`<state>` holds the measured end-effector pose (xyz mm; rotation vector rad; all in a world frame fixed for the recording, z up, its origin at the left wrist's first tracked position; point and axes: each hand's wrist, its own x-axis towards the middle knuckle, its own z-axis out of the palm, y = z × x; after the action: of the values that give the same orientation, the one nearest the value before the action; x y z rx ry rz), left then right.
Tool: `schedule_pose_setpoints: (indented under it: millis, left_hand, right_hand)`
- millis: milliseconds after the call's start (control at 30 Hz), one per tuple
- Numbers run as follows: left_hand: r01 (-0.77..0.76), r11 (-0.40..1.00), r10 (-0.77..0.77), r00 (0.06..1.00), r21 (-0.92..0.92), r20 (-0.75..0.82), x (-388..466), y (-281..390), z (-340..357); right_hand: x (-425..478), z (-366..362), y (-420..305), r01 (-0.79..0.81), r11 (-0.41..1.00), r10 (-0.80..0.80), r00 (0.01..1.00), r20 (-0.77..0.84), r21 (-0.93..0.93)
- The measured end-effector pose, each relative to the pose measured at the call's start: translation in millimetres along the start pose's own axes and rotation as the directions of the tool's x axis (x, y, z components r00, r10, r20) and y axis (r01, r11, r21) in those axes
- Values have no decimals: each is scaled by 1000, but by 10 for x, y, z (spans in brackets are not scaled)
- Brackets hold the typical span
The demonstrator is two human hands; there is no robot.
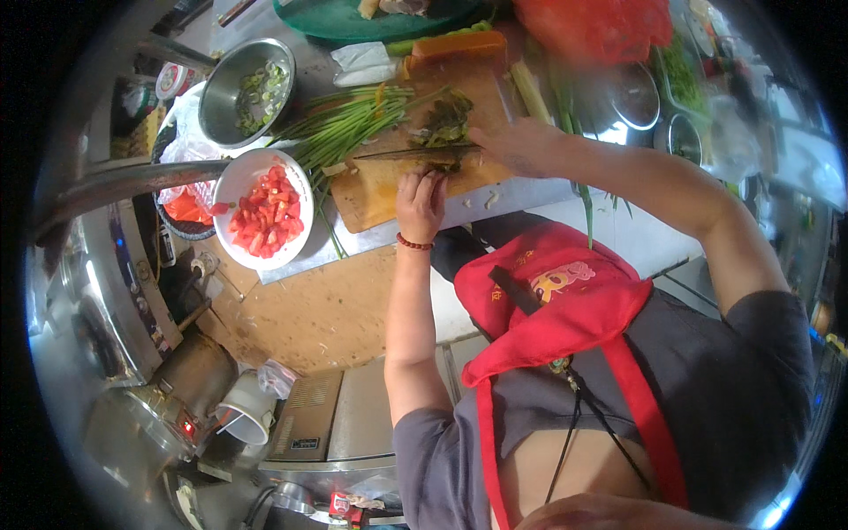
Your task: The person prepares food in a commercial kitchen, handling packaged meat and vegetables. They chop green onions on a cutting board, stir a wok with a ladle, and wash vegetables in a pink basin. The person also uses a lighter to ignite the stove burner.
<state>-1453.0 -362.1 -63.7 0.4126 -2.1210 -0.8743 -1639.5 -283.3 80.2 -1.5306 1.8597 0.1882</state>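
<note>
My right hand (520, 147) grips a kitchen knife (414, 154), seen nearly edge-on, its handle hidden in my fist. The blade lies across a wooden cutting board (368, 199). Just on the near side of the blade, my left hand (421, 195), with a beaded bracelet at the wrist, has its curled fingertips on a piece of dark leafy vegetable (452, 164). Beyond the blade sits a heap of the same dark greens (445, 119), cut or crumpled. A bundle of green stalks (358, 116) rests on the board's left side, some hanging over the table edge.
Left stand a white bowl of chopped tomato (270, 215) and a steel bowl with sliced scallion (265, 99). An orange-handled cleaver or scraper-like object (457, 50) lies behind the greens. A green round board (377, 23) and red plastic bag (596, 26) are at the back. Metal pans (636, 96) stand right.
</note>
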Motion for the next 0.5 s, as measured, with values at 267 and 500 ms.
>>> schedule_pose_setpoints:
  millis: [267, 500]
  left_hand:
    - [-54, 999, 54, 997, 8, -49, -3, -30, 8]
    - [-58, 998, 59, 996, 16, -59, -48, -80, 45]
  right_hand:
    - [149, 272, 47, -59, 997, 56, 997, -59, -53]
    - [131, 452, -13, -73, 997, 72, 997, -35, -21]
